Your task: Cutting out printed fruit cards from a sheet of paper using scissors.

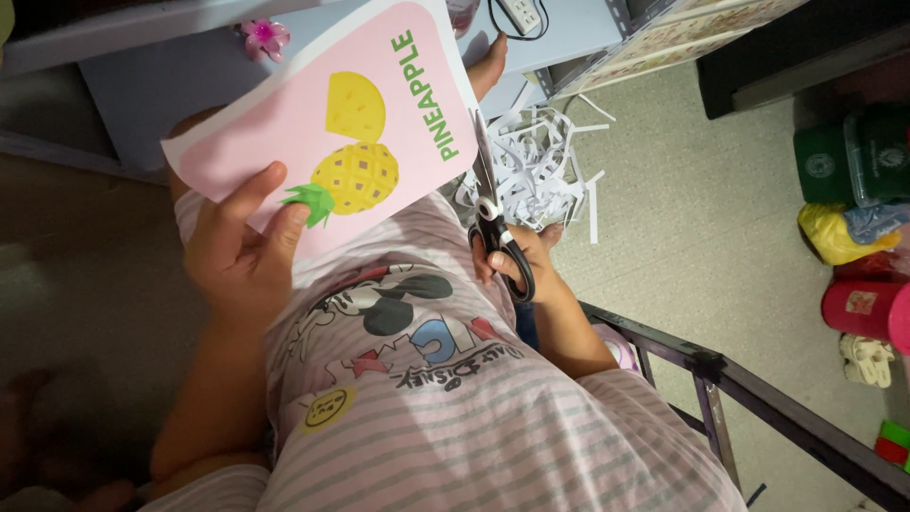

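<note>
Right, left hand [242, 248] pinches the pink pineapple card [327, 118] by its lower edge; right hand [517, 258], fingers through the handles, works black scissors [493, 213] along the card's right side, paper strips [540, 166] just beyond.

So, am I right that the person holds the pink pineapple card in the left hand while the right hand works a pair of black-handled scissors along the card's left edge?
Not quite: the head view shows the scissors in the right hand cutting along the card's right edge, not its left. The left hand does hold the pink pineapple card.
</note>
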